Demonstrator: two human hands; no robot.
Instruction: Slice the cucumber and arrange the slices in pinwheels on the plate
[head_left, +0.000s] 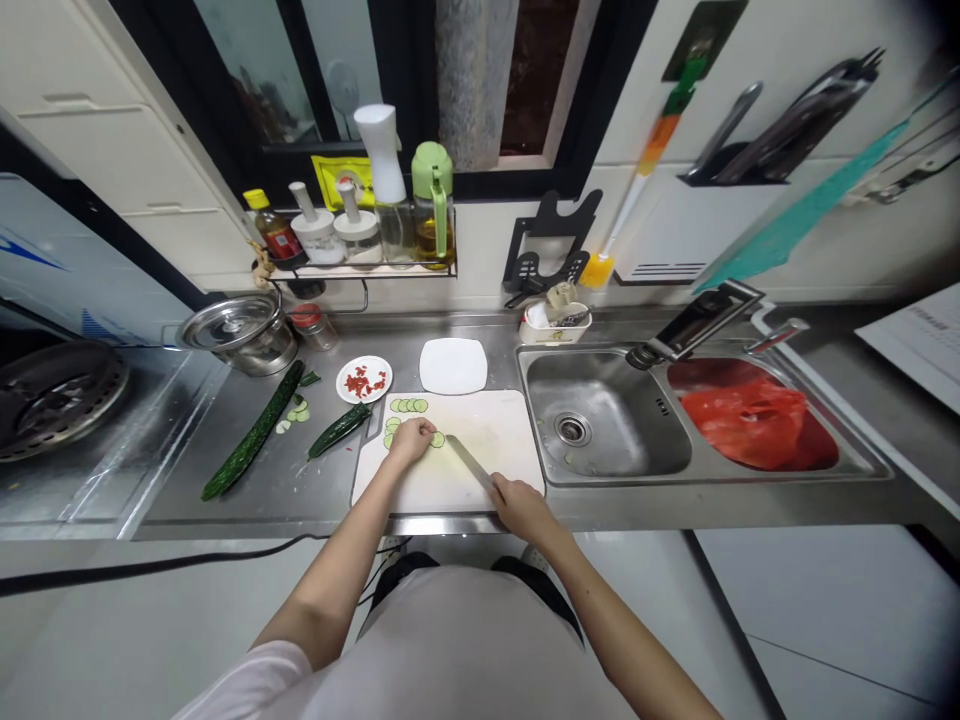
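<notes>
My left hand [410,439] is curled, fingers down, over a piece of cucumber on the white cutting board [495,430]; green slices [409,405] lie along the board's far left edge and beside the hand. My right hand [520,505] grips the handle of a knife [469,461], whose blade points toward the left hand and rests on the board near the cut end. A long whole cucumber [253,434] and a shorter piece [339,430] lie on the steel counter left of the board.
A small plate of chopped red chili [364,380] and a white square plate [453,365] sit behind the board. A lidded steel pot [241,332] stands far left. The double sink [600,425] is right, with a red bag [754,420] in its far basin.
</notes>
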